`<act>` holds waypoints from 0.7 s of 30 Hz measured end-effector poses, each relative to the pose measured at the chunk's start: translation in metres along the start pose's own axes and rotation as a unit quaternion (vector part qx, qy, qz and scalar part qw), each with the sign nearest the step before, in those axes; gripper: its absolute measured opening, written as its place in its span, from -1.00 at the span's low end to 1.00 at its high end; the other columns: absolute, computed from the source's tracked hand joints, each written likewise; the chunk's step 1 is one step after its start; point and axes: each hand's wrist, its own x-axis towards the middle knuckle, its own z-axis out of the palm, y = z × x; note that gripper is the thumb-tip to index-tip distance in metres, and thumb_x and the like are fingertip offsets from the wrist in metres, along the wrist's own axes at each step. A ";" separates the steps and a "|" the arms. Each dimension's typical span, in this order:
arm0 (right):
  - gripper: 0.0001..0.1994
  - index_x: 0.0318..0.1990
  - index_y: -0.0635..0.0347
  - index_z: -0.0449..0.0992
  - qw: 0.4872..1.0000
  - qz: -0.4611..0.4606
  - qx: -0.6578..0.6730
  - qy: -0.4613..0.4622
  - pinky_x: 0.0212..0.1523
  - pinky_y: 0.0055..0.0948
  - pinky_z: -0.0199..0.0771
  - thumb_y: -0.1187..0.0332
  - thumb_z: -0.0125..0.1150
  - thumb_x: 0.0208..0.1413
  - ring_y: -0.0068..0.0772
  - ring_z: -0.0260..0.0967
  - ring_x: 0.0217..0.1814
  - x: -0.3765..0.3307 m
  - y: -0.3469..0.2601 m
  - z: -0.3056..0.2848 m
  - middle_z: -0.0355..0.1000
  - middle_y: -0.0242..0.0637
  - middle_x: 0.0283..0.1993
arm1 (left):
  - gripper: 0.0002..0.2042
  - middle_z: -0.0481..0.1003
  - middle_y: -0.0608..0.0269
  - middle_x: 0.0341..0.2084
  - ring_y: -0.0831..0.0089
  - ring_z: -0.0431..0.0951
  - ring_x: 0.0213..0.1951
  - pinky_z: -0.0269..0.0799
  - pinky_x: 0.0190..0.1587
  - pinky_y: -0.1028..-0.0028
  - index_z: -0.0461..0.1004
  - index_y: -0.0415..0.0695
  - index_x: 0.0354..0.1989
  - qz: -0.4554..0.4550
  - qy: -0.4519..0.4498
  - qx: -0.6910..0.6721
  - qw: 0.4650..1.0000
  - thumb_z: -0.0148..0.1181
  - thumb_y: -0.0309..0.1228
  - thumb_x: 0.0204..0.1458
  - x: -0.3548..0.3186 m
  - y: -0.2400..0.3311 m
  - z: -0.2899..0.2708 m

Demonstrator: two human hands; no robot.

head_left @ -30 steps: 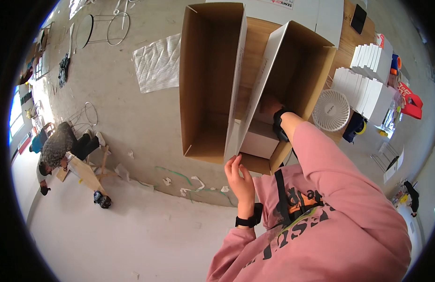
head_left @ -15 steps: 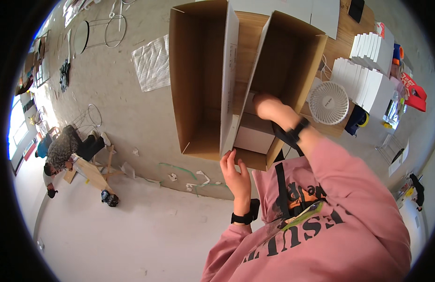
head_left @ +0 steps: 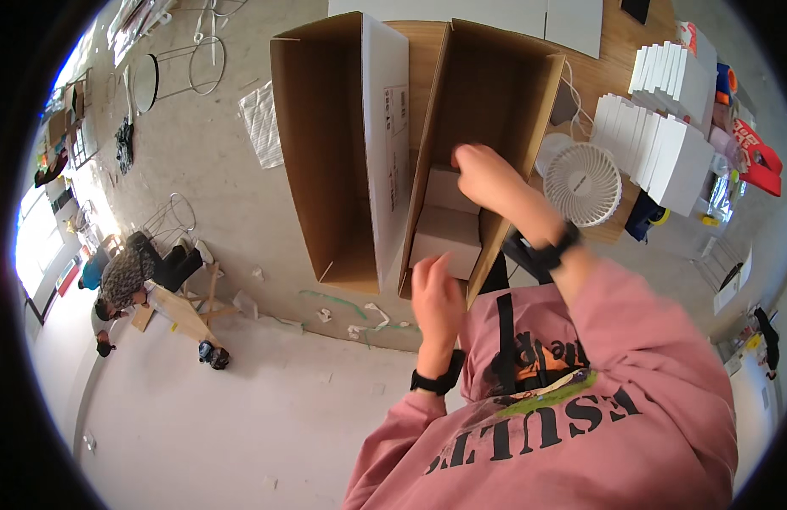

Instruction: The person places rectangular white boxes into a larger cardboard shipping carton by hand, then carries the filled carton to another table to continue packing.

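My right hand (head_left: 494,180) is over the open brown-lined carton (head_left: 423,98) on the right, its fingers curled in a loose fist with nothing showing in them. Under and beside it, two small white boxes lie inside that carton at the near end: a farther box (head_left: 442,189) and a nearer box (head_left: 447,238). My left hand (head_left: 438,299) is at the carton's near end, fingers loosely bent and apart, slightly blurred, holding nothing. Left of it stands a second open carton (head_left: 321,127), with no contents visible in it. Both wrists wear black bands.
Right of the cartons, a white fan (head_left: 582,184) stands on the wooden table (head_left: 636,42). Stacks of white boxes (head_left: 644,140) are beyond it, with a red item (head_left: 759,166) farther right. A dark phone (head_left: 636,10) lies at the back. Far left, people (head_left: 126,276) are near a wooden bench (head_left: 179,314).
My right hand has lifted and uncovered the small white boxes. My left hand has come off the carton's near corner. In the view, both cartons sit farther left.
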 end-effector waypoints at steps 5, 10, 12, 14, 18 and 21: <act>-0.76 -0.17 0.11 0.56 0.979 0.141 -0.105 -0.102 -0.14 -0.20 0.50 0.35 0.03 0.03 -0.14 0.46 -0.07 0.061 0.011 0.068 0.49 -0.17 -0.13 | -0.62 0.28 -0.02 0.04 0.03 0.27 0.08 0.26 0.06 0.20 0.39 -0.17 -0.04 0.107 -0.063 0.183 0.975 0.07 -0.57 -0.13 0.034 -0.008 0.031; -0.73 -0.16 0.10 0.55 0.979 0.130 -0.123 -0.093 -0.12 -0.15 0.47 0.32 0.16 -0.07 -0.11 0.44 -0.08 0.062 0.059 0.111 0.47 -0.13 -0.10 | -0.60 0.25 -0.01 0.08 0.01 0.22 0.13 0.21 0.14 0.19 0.38 -0.20 -0.03 0.064 -0.113 0.173 0.976 0.07 -0.57 -0.15 0.038 -0.025 0.049; -0.67 -0.19 0.14 0.55 0.983 0.115 -0.100 -0.098 -0.13 -0.16 0.48 0.34 0.26 -0.22 -0.06 0.45 -0.12 0.061 0.065 0.115 0.48 -0.10 -0.16 | -0.60 0.26 -0.01 0.08 0.01 0.22 0.13 0.21 0.14 0.19 0.38 -0.20 -0.04 0.058 -0.120 0.170 0.976 0.07 -0.58 -0.16 0.039 -0.031 0.047; -0.59 -0.21 0.17 0.55 0.986 0.101 -0.080 -0.103 -0.14 -0.18 0.49 0.36 0.36 -0.37 -0.02 0.45 -0.16 0.061 0.068 0.115 0.48 -0.07 -0.22 | -0.60 0.26 0.02 0.08 0.03 0.22 0.14 0.21 0.15 0.21 0.40 -0.20 -0.05 0.068 -0.126 0.180 0.973 0.05 -0.60 -0.17 0.041 -0.033 0.045; -0.57 -0.21 0.18 0.55 0.968 0.144 -0.077 -0.191 -0.14 -0.16 0.48 0.32 0.40 -0.38 -0.02 0.44 -0.16 0.071 0.069 0.102 0.49 -0.06 -0.21 | -0.63 0.27 0.05 0.07 0.06 0.21 0.15 0.22 0.15 0.23 0.43 -0.21 -0.09 0.066 -0.131 0.175 0.974 0.03 -0.61 -0.18 0.043 -0.028 0.043; -0.62 -0.22 0.17 0.56 0.964 0.177 -0.076 -0.180 -0.15 -0.16 0.48 0.32 0.37 -0.32 -0.03 0.45 -0.15 0.084 0.044 0.071 0.49 -0.05 -0.20 | -0.65 0.29 0.09 0.06 0.07 0.21 0.15 0.22 0.15 0.26 0.45 -0.21 -0.11 0.064 -0.136 0.194 0.969 0.01 -0.62 -0.17 0.043 -0.032 0.035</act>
